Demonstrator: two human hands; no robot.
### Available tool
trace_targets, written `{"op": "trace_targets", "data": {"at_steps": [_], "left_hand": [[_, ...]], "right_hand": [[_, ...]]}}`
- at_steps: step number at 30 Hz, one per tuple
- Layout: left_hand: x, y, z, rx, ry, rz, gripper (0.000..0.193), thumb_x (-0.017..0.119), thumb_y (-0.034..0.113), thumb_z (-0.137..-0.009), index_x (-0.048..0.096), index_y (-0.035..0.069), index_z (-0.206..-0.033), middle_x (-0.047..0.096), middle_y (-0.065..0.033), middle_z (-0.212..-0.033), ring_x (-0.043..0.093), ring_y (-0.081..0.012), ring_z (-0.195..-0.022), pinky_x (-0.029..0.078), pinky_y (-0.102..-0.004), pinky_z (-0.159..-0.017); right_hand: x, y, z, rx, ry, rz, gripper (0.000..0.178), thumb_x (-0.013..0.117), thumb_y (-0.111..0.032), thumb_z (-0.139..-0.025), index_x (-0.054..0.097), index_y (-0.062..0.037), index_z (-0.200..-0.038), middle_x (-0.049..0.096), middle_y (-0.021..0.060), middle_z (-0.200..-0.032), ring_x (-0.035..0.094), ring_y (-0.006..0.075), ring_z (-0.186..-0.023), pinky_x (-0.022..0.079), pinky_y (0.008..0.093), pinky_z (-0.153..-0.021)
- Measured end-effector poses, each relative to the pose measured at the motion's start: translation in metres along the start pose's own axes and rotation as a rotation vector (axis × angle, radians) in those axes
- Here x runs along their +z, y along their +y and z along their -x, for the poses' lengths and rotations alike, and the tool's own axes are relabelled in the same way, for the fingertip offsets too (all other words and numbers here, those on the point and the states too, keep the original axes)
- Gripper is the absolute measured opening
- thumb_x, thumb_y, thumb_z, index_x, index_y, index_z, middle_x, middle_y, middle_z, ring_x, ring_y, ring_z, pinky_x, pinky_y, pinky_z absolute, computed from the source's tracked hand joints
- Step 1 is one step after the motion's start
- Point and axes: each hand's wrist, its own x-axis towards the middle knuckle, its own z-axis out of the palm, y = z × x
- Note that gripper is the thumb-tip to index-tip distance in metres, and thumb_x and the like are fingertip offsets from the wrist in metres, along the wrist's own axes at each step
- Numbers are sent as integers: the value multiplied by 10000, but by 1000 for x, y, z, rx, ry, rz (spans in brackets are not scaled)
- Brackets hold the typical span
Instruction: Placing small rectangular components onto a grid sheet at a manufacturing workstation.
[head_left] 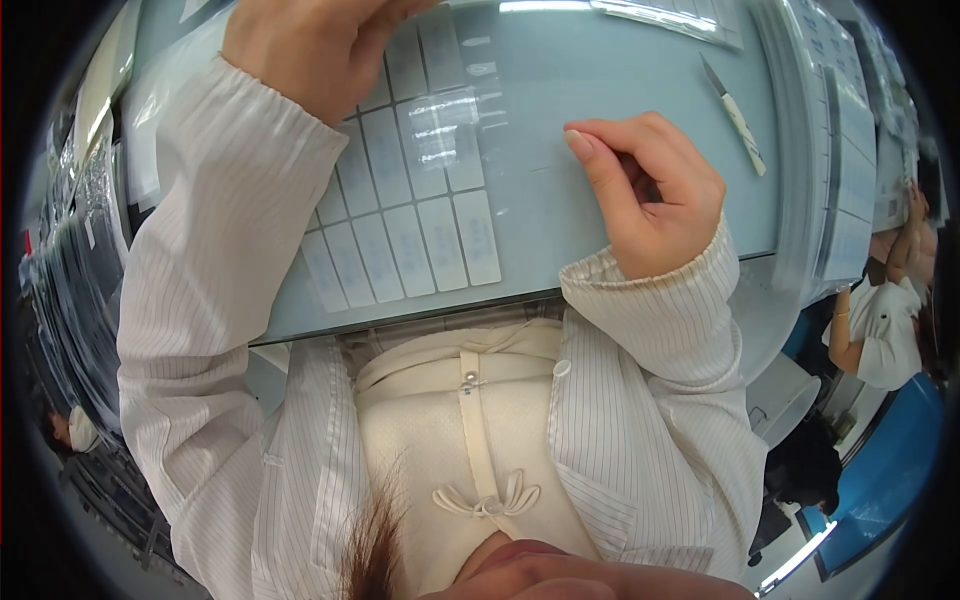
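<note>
My left hand (pixel 310 55) reaches over the far left of the table, above a grid of pale rectangular panels (pixel 440 240). Its fingertips run off the upper edge, so what they touch is hidden. The panels lie in rows, with faint bluish marks and a glossy glare on some. To the right of the grid is my right hand (pixel 660 195), its thumb and index finger pinched together and the other fingers curled. Nothing sticks out from that pinch, and anything small between the fingertips is hidden. A slim knife with a pale handle (pixel 740 125) lies farther right.
The glassy table (pixel 540 240) ends just in front of my body. Clear layered sheets with printed panels (pixel 845 170) stand along the right side. Another clear sheet (pixel 680 20) lies at the far right. Dark stacked sheets (pixel 80 270) are at left. Other people (pixel 880 330) are beyond.
</note>
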Motion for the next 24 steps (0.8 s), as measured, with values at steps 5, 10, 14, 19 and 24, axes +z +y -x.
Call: {"op": "trace_targets", "data": {"at_steps": [5, 10, 14, 19, 24], "left_hand": [[4, 0, 37, 281, 42, -56, 274, 686, 9, -739, 689, 107, -995, 617, -52, -794, 577, -262, -657, 456, -371, -610], [-32, 60, 95, 258, -335, 153, 354, 653, 36, -688, 717, 29, -1036, 672, -101, -878, 565, -227, -667, 422, -346, -610], [-40, 74, 113, 281, -297, 121, 352, 626, 89, -728, 711, 36, -1066, 666, -80, -860, 561, -212, -635, 414, -348, -618], [-18, 24, 54, 189, -180, 32, 419, 648, -61, -669, 709, 66, -1064, 618, -78, -792, 568, -287, -698, 442, -383, -633], [7, -21, 7, 89, -62, -43, 174, 710, 3, -815, 692, 93, -963, 627, -71, -784, 590, -294, -705, 454, -383, -638]], "right_hand": [[-1, 4, 1, -20, 22, -23, 51, 725, -33, -911, 752, -2, -941, 661, 21, -782, 518, 57, -607, 385, 203, -539], [-2, 3, 3, 19, 3, -21, 57, 729, -47, -909, 753, -16, -950, 655, 14, -772, 503, 53, -588, 387, 207, -533], [-2, 0, 2, -15, -8, -4, 56, 730, -46, -906, 752, -19, -949, 653, 14, -769, 498, 51, -581, 381, 205, -527], [-4, 0, 4, 25, -6, 18, 50, 728, -47, -906, 747, -14, -939, 643, 13, -761, 501, 51, -581, 370, 202, -522], [0, 1, 2, 15, -16, 15, 52, 724, -49, -911, 746, -11, -941, 640, 14, -764, 508, 52, -589, 372, 201, -527]]}}
